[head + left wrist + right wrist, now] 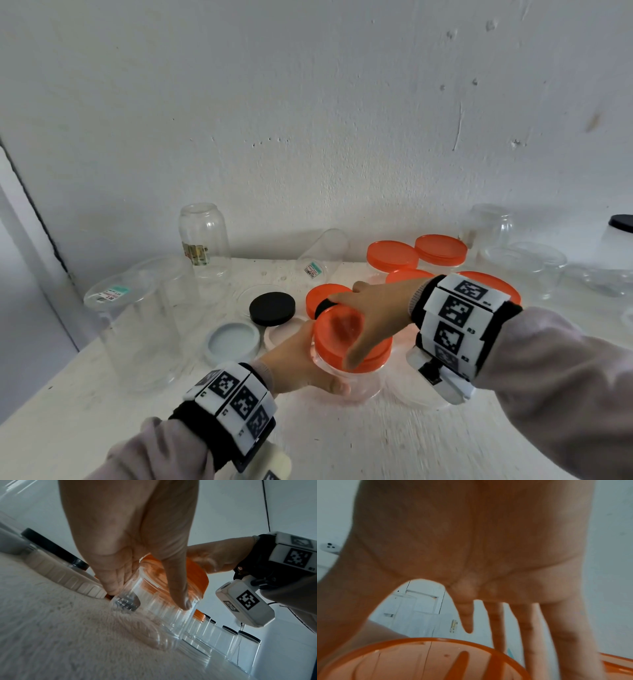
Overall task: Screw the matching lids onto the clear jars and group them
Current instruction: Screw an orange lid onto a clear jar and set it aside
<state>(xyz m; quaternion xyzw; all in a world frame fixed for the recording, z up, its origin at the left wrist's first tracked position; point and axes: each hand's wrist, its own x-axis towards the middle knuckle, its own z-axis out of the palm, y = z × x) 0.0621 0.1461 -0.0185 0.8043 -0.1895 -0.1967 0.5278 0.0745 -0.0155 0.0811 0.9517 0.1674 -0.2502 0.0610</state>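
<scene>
Plain room: scuffed white wall [308, 102], rough white table [342, 442], price-stickered jars [140, 318].

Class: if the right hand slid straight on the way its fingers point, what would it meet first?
The right hand points left across the orange lid. Past it, the black lid probably comes first, though the hand's height is unclear, so it might pass over.

A short clear ribbed jar [356, 380] stands upright on the white table near its front, an orange lid [346, 337] seated on its mouth. Behind it to the right stand more clear jars already capped in orange [392, 257]. Uncapped clear jars [203, 236] and loose black [272, 308] and white [234, 342] lids lie to the left.
</scene>
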